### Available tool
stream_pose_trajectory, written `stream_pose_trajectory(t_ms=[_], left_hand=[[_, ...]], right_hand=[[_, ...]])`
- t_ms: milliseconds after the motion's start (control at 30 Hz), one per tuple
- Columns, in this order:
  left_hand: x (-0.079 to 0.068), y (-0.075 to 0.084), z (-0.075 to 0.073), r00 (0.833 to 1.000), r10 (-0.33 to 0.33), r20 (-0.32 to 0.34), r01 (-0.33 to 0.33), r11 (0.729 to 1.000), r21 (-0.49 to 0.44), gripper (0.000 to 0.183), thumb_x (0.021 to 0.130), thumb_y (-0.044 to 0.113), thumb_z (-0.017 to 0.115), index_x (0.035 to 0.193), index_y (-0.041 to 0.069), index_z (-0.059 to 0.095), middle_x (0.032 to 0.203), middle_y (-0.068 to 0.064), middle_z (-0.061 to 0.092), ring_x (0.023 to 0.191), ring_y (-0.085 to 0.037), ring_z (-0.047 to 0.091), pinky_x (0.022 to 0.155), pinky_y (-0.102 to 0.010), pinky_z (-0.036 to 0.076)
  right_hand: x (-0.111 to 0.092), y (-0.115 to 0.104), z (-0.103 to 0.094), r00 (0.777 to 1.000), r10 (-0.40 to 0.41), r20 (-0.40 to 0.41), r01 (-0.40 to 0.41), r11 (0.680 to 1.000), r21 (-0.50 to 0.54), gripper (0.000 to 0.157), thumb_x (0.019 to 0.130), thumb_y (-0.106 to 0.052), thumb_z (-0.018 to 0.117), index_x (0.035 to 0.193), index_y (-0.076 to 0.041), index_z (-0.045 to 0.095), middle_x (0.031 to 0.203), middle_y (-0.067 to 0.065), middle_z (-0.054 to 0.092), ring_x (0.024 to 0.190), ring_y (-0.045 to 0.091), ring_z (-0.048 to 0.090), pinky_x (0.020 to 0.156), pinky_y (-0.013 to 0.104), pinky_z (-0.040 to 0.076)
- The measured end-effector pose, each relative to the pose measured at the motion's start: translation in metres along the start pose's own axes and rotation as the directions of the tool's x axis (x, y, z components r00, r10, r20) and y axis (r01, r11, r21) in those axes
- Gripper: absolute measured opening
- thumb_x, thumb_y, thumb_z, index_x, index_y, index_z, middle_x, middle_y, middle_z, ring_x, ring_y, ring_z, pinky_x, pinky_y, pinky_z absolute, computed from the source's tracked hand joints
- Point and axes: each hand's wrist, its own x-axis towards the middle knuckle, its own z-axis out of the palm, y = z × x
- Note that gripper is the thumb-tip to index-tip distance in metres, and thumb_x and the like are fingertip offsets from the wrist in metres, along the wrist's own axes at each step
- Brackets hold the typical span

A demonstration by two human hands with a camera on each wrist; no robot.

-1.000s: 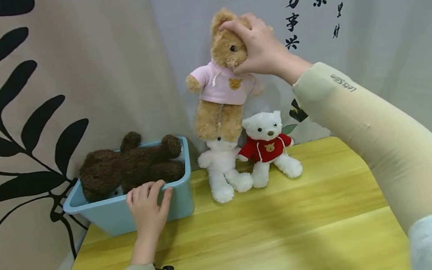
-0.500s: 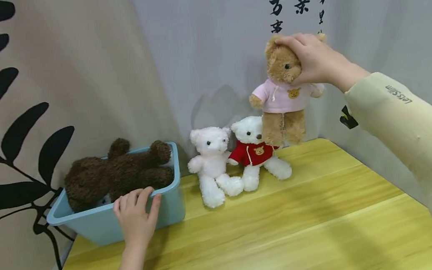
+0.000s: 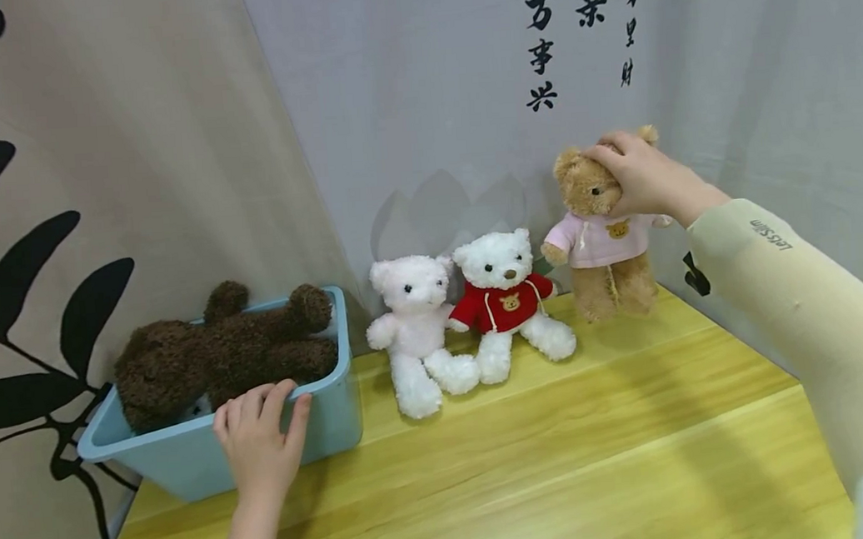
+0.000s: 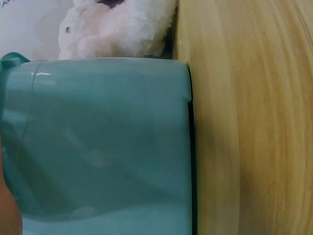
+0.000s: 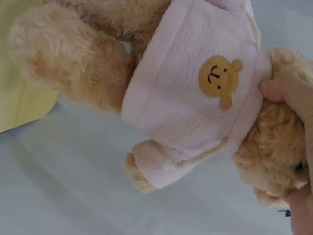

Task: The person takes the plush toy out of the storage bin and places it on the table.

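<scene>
My right hand (image 3: pixel 639 178) grips the head of a tan teddy bear in a pink hoodie (image 3: pixel 601 245), holding it upright at the back right of the yellow table (image 3: pixel 565 460). Its feet are at or just above the tabletop. The right wrist view shows the tan bear (image 5: pixel 195 93) close up, with my right hand's thumb (image 5: pixel 283 90) against its neck. My left hand (image 3: pixel 257 439) rests on the front rim of a light blue bin (image 3: pixel 329 423), fingers lying over the edge. The left wrist view is filled by the bin wall (image 4: pixel 98 147).
A dark brown teddy (image 3: pixel 219 355) lies in the bin. A pale pink-white bear (image 3: pixel 415 329) and a white bear in a red hoodie (image 3: pixel 507 302) sit side by side against the cloth backdrop (image 3: pixel 428 119), left of the tan bear. The pale bear (image 4: pixel 117 29) shows behind the bin.
My right hand carried the tan bear from above the two seated bears rightward and down, to the right of the red-hoodie bear. My left hand stayed on the bin rim.
</scene>
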Motion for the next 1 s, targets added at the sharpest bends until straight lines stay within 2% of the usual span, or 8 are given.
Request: stream_pose_trajectory(t_ms=[100, 333, 567, 700, 800, 900, 1000], left_hand=[[0.0, 0.0, 0.0, 1.0, 0.002, -0.005, -0.002, 1.0, 0.001, 0.049, 0.098, 0.056, 0.044, 0.105, 0.012, 0.064, 0.098, -0.015, 0.058, 0.092, -0.041, 0.049, 0.092, -0.061, 0.024], [0.001, 0.0, 0.002, 0.998, 0.017, -0.063, -0.018, 1.0, -0.017, 0.049, 0.097, 0.056, 0.046, 0.103, 0.011, 0.066, 0.095, -0.014, 0.059, 0.089, -0.04, 0.05, 0.09, -0.06, 0.025], [0.003, -0.005, 0.005, 0.997, 0.03, -0.07, -0.031, 0.999, -0.01, 0.049, 0.097, 0.056, 0.046, 0.102, 0.011, 0.066, 0.095, -0.014, 0.06, 0.088, -0.04, 0.05, 0.09, -0.06, 0.026], [0.003, -0.012, 0.01, 0.997, 0.042, -0.071, -0.043, 0.999, -0.008, 0.049, 0.097, 0.056, 0.045, 0.102, 0.012, 0.065, 0.095, -0.014, 0.06, 0.088, -0.04, 0.051, 0.089, -0.06, 0.027], [0.003, -0.017, 0.014, 0.996, 0.052, -0.073, -0.053, 0.999, -0.011, 0.049, 0.097, 0.056, 0.045, 0.102, 0.012, 0.065, 0.095, -0.014, 0.06, 0.088, -0.039, 0.051, 0.089, -0.06, 0.027], [0.004, -0.023, 0.017, 0.995, 0.061, -0.084, -0.063, 0.998, -0.022, 0.048, 0.097, 0.055, 0.046, 0.101, 0.011, 0.065, 0.094, -0.013, 0.06, 0.088, -0.039, 0.051, 0.089, -0.06, 0.027], [0.007, -0.03, 0.02, 0.992, 0.07, -0.101, -0.074, 0.997, -0.032, 0.048, 0.097, 0.055, 0.047, 0.1, 0.011, 0.066, 0.094, -0.013, 0.06, 0.087, -0.039, 0.051, 0.089, -0.06, 0.027]], right_hand=[[-0.004, 0.006, 0.017, 1.0, -0.013, -0.01, 0.013, 1.0, -0.004, 0.086, 0.063, -0.002, 0.088, 0.137, 0.001, 0.043, 0.132, 0.031, 0.036, 0.122, 0.049, 0.034, 0.098, 0.064, 0.032], [-0.01, 0.015, 0.047, 1.0, -0.009, -0.012, 0.009, 0.999, 0.031, 0.087, 0.062, 0.003, 0.088, 0.138, 0.0, 0.044, 0.134, 0.029, 0.037, 0.126, 0.049, 0.031, 0.099, 0.064, 0.032], [-0.014, 0.022, 0.084, 0.999, -0.004, -0.043, 0.005, 1.0, 0.018, 0.083, 0.062, 0.008, 0.086, 0.135, 0.0, 0.046, 0.137, 0.028, 0.037, 0.132, 0.053, 0.026, 0.107, 0.063, 0.023], [-0.015, 0.018, 0.106, 0.997, 0.047, -0.058, -0.046, 0.999, 0.025, 0.081, 0.066, 0.011, 0.083, 0.136, -0.002, 0.045, 0.141, 0.027, 0.033, 0.136, 0.052, 0.02, 0.106, 0.064, 0.021], [-0.015, 0.012, 0.116, 0.99, 0.133, -0.042, -0.131, 0.991, 0.037, 0.08, 0.071, 0.011, 0.079, 0.14, -0.003, 0.043, 0.146, 0.028, 0.027, 0.139, 0.052, 0.012, 0.103, 0.067, 0.024], [-0.012, 0.006, 0.12, 0.978, 0.21, -0.019, -0.209, 0.977, 0.037, 0.08, 0.074, 0.01, 0.077, 0.143, -0.004, 0.04, 0.147, 0.029, 0.024, 0.138, 0.054, 0.01, 0.104, 0.068, 0.022], [-0.005, 0.001, 0.119, 0.97, 0.242, 0.0, -0.242, 0.97, 0.027, 0.08, 0.075, 0.008, 0.076, 0.144, -0.004, 0.038, 0.146, 0.03, 0.025, 0.136, 0.055, 0.015, 0.107, 0.065, 0.017]])
